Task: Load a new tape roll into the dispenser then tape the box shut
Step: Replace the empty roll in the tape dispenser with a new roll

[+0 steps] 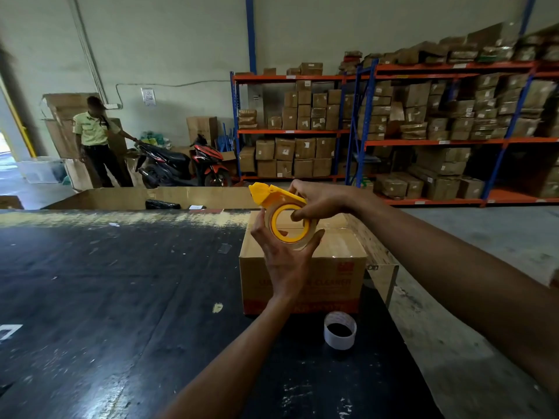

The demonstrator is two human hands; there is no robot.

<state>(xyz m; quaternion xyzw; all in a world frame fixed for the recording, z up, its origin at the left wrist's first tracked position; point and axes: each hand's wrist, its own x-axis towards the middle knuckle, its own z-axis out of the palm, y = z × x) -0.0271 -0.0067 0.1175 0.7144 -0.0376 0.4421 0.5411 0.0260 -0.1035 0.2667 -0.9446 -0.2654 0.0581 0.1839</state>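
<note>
A yellow tape dispenser (pixel 273 196) is held up above the cardboard box (pixel 329 261), with a clear tape roll (pixel 298 238) seated on its yellow hub. My left hand (pixel 284 261) cups the roll from below, fingers around its rim. My right hand (pixel 317 201) grips the dispenser from the right, its thumb pressed into the hub. The box stands on the black table (pixel 121 297), flaps shut, a glossy strip along its top. An empty white tape core (pixel 340 330) stands on the table in front of the box.
A large open carton (pixel 127 198) lies beyond the table's far edge. A person (pixel 96 146) stands by a parked scooter (pixel 184 164) at the back left. Shelving racks (pixel 393 131) full of boxes line the back right. Concrete floor runs along the table's right side.
</note>
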